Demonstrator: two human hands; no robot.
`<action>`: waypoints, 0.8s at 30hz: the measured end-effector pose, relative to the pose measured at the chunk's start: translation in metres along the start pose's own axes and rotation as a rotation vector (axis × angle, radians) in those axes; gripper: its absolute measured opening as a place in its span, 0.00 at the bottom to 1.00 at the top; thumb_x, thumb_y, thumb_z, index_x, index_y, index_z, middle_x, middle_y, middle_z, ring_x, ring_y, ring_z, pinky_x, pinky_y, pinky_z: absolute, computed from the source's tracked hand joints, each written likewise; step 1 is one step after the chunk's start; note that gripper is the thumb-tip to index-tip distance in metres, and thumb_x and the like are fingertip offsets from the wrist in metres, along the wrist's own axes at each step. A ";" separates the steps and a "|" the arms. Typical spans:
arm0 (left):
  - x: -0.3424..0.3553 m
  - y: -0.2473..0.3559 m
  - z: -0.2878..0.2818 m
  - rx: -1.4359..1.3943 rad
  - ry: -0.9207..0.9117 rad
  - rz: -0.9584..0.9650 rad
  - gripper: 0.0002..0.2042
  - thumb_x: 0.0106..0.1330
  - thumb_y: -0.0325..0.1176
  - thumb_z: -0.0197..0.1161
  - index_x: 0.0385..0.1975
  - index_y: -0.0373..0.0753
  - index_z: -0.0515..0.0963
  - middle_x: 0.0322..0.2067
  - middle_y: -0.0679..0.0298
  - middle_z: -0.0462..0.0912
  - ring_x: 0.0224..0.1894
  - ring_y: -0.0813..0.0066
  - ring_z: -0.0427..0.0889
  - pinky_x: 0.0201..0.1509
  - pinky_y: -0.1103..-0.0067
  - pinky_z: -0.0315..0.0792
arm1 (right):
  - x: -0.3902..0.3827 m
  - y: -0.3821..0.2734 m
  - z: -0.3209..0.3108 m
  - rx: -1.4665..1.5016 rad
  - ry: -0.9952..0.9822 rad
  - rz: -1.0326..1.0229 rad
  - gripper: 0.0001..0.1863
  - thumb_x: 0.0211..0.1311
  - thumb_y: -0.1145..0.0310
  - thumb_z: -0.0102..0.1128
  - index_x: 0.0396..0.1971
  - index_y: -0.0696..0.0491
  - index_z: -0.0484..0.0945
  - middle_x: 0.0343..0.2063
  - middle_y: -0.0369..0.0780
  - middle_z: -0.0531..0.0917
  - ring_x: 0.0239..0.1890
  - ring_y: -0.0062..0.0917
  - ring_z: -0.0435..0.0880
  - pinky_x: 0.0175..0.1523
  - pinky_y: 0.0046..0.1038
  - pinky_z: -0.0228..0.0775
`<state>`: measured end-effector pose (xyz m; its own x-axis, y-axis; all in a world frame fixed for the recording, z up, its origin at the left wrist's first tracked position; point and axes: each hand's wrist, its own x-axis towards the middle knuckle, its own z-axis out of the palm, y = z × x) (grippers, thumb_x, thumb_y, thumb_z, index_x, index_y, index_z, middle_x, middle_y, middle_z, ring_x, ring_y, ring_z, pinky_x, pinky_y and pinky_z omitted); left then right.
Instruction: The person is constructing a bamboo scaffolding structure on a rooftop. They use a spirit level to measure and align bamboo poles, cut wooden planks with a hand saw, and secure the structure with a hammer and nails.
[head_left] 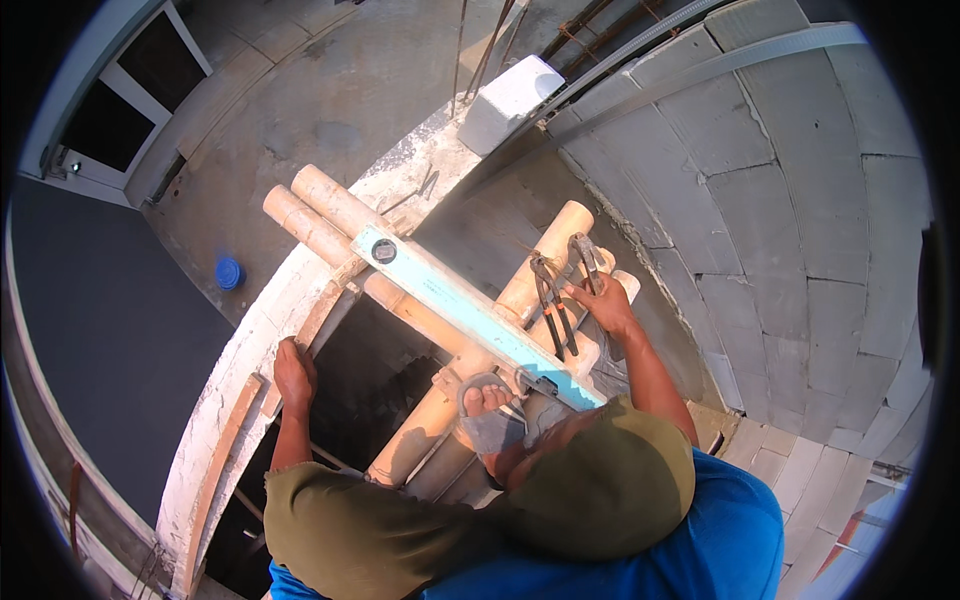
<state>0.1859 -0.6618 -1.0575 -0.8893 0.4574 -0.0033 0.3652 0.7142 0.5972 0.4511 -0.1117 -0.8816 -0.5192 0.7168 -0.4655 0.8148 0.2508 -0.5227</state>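
Observation:
My left hand (293, 375) is closed over a wooden strip (322, 318) along the inner edge of the curved concrete beam (262, 312). To the right, my right hand (606, 303) has its fingers around grey metal pincers (583, 246), whose lower part the hand hides. Just left of that hand, a second pair of pincers (553, 312) with black and orange handles rests on a bamboo pole (552, 250). A light-blue spirit level (450, 303) lies slantwise across the poles, from the beam toward my knee. My sandalled foot (490, 410) stands on the bamboo beside it.
Between beam and poles gapes a dark opening (370, 385). A grey block wall (760, 220) rises on the right. One white block (512, 100) sits on the beam's far end, near upright steel rods (487, 50). A blue container (229, 272) stands on the floor below.

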 end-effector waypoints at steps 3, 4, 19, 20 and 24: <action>0.005 -0.005 -0.002 -0.001 0.006 0.006 0.17 0.67 0.22 0.66 0.54 0.29 0.75 0.43 0.41 0.80 0.47 0.35 0.80 0.53 0.54 0.75 | 0.006 0.005 -0.006 0.006 -0.010 0.022 0.26 0.63 0.47 0.81 0.26 0.52 0.77 0.25 0.34 0.79 0.30 0.20 0.76 0.39 0.30 0.71; 0.006 -0.008 -0.004 -0.005 0.019 0.014 0.16 0.67 0.22 0.66 0.54 0.29 0.75 0.43 0.41 0.80 0.47 0.35 0.80 0.53 0.54 0.75 | 0.008 0.002 -0.004 0.039 0.013 0.005 0.27 0.65 0.45 0.79 0.26 0.54 0.79 0.25 0.35 0.81 0.31 0.21 0.77 0.39 0.31 0.72; -0.046 -0.052 0.005 -0.027 -0.273 -0.341 0.21 0.84 0.50 0.54 0.55 0.35 0.78 0.51 0.42 0.85 0.54 0.43 0.82 0.56 0.51 0.74 | -0.009 -0.028 -0.023 -0.119 0.316 -0.154 0.21 0.70 0.50 0.67 0.45 0.55 0.85 0.41 0.55 0.88 0.50 0.55 0.87 0.54 0.45 0.77; -0.049 -0.064 0.010 -0.114 -0.213 -0.375 0.20 0.84 0.49 0.54 0.50 0.34 0.78 0.47 0.41 0.85 0.49 0.41 0.82 0.53 0.50 0.73 | -0.010 -0.029 -0.022 -0.125 0.360 -0.177 0.21 0.70 0.50 0.67 0.44 0.55 0.85 0.41 0.55 0.88 0.49 0.55 0.87 0.53 0.46 0.77; -0.046 -0.057 -0.027 -0.529 -0.115 -0.589 0.19 0.83 0.45 0.56 0.39 0.32 0.78 0.33 0.43 0.83 0.37 0.41 0.79 0.44 0.51 0.72 | -0.030 -0.064 -0.032 -0.063 0.482 -0.160 0.18 0.67 0.53 0.69 0.42 0.53 0.83 0.38 0.55 0.88 0.45 0.57 0.87 0.48 0.49 0.76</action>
<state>0.1992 -0.7376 -1.0699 -0.8506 0.1559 -0.5022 -0.3605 0.5226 0.7726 0.4225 -0.1283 -0.8118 -0.4733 0.8809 0.0068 0.7561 0.4101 -0.5100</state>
